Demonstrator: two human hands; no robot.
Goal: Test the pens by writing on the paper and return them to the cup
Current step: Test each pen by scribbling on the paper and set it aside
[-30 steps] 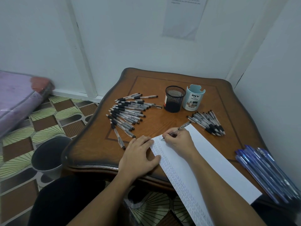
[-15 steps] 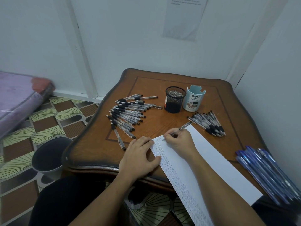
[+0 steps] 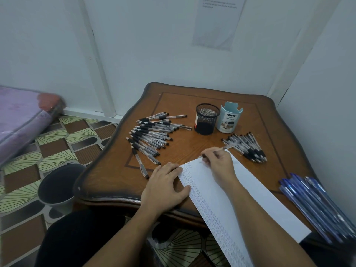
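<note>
My right hand [image 3: 217,164] held one pen [image 3: 231,146] in a writing pinch, fingers curled round the barrel and the back end slanting away past my knuckles. Its tip was down at the far corner of the paper [image 3: 256,185], beyond the last of the small marks that ran back along the strip's left side toward my body. My left hand [image 3: 165,185] lay flat beside it, fingers relaxed, with thumb and fingertips on the paper's near-left edge. I judged the step in hand to be the test stroke itself. It wanted light, even pressure and a short mark placed inside the corner, because the tip was so close to the edge that it could slip onto the table [image 3: 173,105]. The left hand needed to press firmly so the long strip, which overhung the table edge toward me, would not slide. The black mesh cup [image 3: 207,122] stood ahead of the writing hand and a little left, with the pale blue organizer cup [image 3: 229,118] touching or just beside it. I could not tell which one the pen belonged in. A big pile of pens [image 3: 152,135] lay ahead of my left hand, and a smaller pile [image 3: 248,149] lay just right of the pen.
</note>
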